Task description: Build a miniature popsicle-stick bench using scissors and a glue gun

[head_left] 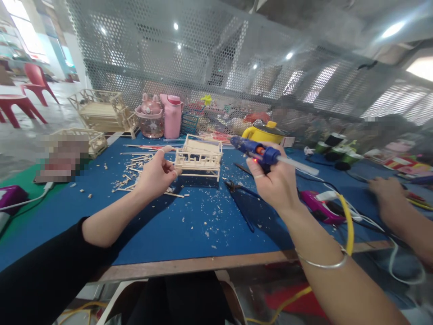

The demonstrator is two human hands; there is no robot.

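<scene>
Pinches the stick model (pixel 199 159) by its left end, just right of the left hand (pixel 156 174), seemingly to steady it, and clasps the glue gun (pixel 248 148) in the right hand (pixel 276 179), apart from the model, with pliers (pixel 232 186) between both hands, perhaps for easy reach.

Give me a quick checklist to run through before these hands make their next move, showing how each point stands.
1. Glue gun gripped by the right hand: ok.
2. Glue stick in the gun: ok, it sticks out of the back.
3. Red light lit on the gun: ok.
4. Nozzle hot enough: cannot tell.
5. Left hand at the stick model: ok, at its left end; how firm the hold is, cannot tell.
6. Blue mat free of debris: not ok, pale scraps are scattered over it.
</scene>
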